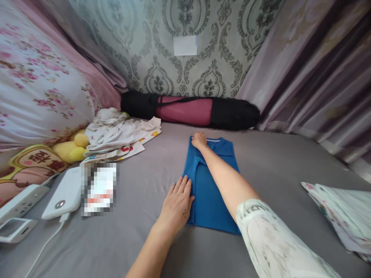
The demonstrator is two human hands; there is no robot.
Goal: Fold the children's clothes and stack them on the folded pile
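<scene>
While the left hand [179, 199] lies flat-fingered on the folded blue garment [213, 204] mid-frame, the right hand [199, 140] curls at its top corner, grip unclear.

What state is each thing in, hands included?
Blue garment: folded over in places, lying flat.
Left hand: open, on the garment's left edge.
Right hand: curled at its top-left corner, grip unclear.
Power bank: display lit, cable plugged in.
Clothes at left: loosely piled.
Clothes at right: folded.
Long bag: lying lengthwise.
Right curtain: hanging.
</scene>
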